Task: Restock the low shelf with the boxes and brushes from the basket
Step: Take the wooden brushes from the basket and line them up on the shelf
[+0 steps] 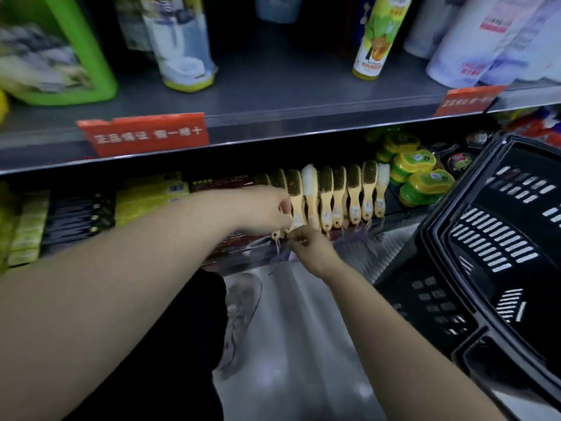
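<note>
Reaching to the low shelf (358,235), both hands meet at the left end of a row of wooden brushes (337,196). The left hand (261,211) has its fingers curled together around the handle of one brush (296,199), thumb on its front. The right hand (309,247), just below the row, pinches its fingers together at the hanging string ends of the handles; which string it grips I cannot tell.

The brushes stand side by side, handles toward the shelf's front edge and bristle heads toward the back. Most have dark olive bristles; two have white ones. Each pale handle carries a small white sticker, its print too small to read.

Left of the row lie stacked boxes: yellow boxes (151,192) with a barcode on one end, black boxes (79,220) beside them, and a dark red box (224,183) under the left forearm. Their lettering is blurred. Right of the row sit green and yellow round packs (422,177).

Above the row, a red tag (145,135) on the upper shelf's edge bears white Chinese characters, smeared by motion; a second red tag (467,101) hangs farther right. A yellow spray can (379,34) with a cartoon bear stands on that upper shelf.

Right of the brushes, the black slotted basket (491,253) sits on the floor.
</note>
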Tool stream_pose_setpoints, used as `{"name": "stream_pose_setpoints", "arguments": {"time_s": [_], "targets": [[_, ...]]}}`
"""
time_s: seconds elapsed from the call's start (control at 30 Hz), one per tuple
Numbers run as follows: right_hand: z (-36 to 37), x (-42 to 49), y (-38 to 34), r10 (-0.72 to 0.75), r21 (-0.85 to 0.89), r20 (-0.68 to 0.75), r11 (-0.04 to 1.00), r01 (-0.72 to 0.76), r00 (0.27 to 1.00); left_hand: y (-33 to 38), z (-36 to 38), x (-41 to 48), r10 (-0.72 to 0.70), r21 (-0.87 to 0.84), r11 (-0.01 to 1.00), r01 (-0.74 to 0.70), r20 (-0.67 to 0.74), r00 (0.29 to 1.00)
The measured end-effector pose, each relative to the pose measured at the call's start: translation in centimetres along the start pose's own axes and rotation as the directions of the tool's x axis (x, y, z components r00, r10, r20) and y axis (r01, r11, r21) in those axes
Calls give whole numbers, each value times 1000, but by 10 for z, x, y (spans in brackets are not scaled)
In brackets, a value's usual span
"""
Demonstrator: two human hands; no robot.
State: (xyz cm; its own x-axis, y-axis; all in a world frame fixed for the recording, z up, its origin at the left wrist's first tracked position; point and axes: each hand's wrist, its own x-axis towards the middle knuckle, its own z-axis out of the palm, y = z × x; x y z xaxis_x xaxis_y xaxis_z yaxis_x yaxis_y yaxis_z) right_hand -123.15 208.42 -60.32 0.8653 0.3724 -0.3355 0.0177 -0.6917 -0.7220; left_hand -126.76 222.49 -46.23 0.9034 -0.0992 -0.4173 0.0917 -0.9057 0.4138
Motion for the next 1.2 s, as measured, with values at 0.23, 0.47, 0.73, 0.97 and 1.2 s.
{"name": "stream_pose_setpoints", "arguments": {"time_s": [0.23,0.47,0.73,0.97,1.2], "targets": [[20,16,-35,44,61,63,997,-47,997,-77,-25,-17,-130,-156,981,112,-116,985],[38,48,-34,47,7,85,999,-48,995,-147,59,23,-192,-75,980,184,-110,975],[63,58,-22,15,54,-23,998,-14,1000,-174,118,37,-167,199,962,186,-109,980],[68,80,-44,-186,-242,-24,955,175,982,-183,123,35,-112,221,963,154,-193,975],[97,132,-96,-251,-555,289,742,376,924,-201,123,23,-156,127,972,196,-268,951]]}}
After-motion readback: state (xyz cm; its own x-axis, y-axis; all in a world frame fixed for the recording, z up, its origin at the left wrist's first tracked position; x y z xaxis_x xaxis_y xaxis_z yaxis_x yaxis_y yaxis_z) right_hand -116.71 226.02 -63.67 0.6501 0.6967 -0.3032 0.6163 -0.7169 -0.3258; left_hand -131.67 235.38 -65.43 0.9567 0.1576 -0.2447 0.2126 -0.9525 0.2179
